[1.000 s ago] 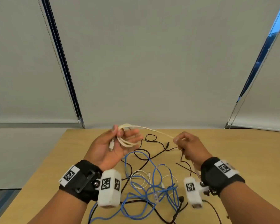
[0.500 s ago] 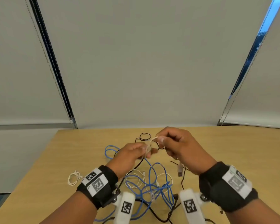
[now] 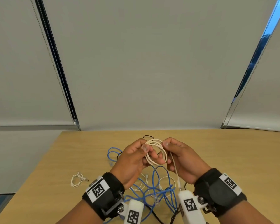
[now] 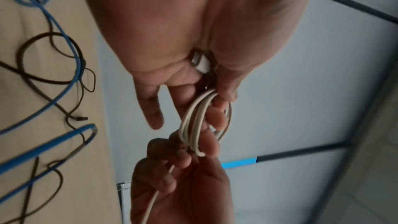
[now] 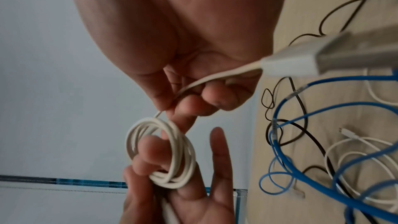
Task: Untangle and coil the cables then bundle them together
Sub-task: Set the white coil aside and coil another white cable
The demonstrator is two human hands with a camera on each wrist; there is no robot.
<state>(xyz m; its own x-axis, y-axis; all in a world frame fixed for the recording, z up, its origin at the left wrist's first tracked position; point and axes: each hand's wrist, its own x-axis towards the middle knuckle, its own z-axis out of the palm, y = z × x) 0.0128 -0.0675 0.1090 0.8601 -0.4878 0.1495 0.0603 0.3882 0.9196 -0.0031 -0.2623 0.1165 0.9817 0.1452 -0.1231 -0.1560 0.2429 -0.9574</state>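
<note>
Above the wooden desk (image 3: 217,151), the left hand (image 3: 132,160) pinches the thin cream cable's springy coil (image 3: 155,151) while the right hand (image 3: 183,160) grips its light tail, best held where loops cross.

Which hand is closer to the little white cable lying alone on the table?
Left. The left hand is up holding the coil, just right of the little white cable; the right hand is farther right, beyond it.
</note>
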